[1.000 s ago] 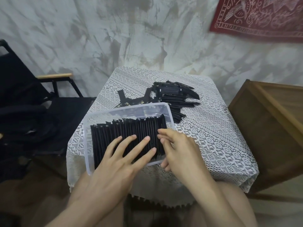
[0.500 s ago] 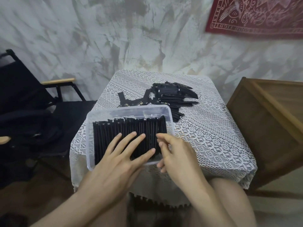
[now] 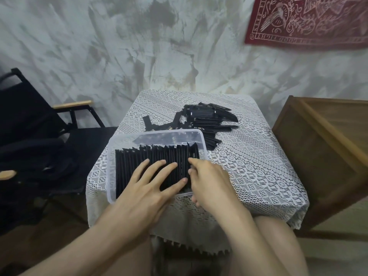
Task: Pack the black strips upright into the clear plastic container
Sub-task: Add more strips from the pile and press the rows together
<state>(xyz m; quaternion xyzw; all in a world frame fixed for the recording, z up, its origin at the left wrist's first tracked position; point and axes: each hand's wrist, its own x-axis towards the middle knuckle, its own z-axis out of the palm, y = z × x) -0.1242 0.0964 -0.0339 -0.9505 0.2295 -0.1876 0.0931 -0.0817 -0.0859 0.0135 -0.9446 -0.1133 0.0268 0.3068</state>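
The clear plastic container [image 3: 111, 170] sits at the near left of the small table, filled with a row of black strips [image 3: 129, 166] standing upright on edge. My left hand [image 3: 145, 194] lies flat with spread, straight fingers pressing on the tops of the strips. My right hand [image 3: 209, 184] is at the right end of the row, its fingertips touching the last strips by the container's right wall. A loose pile of black strips [image 3: 207, 118] lies on the tablecloth behind the container.
A white lace tablecloth [image 3: 258, 166] covers the table. A black folding chair [image 3: 39, 136] stands to the left, a wooden crate-like piece [image 3: 326, 148] to the right. A grey streaked wall with a red hanging [image 3: 310, 18] is behind. My bare knees are below the table edge.
The view has shifted slightly. Both hands stay on the packed strips; my right fingertips have edged a little further up along the row's right end.
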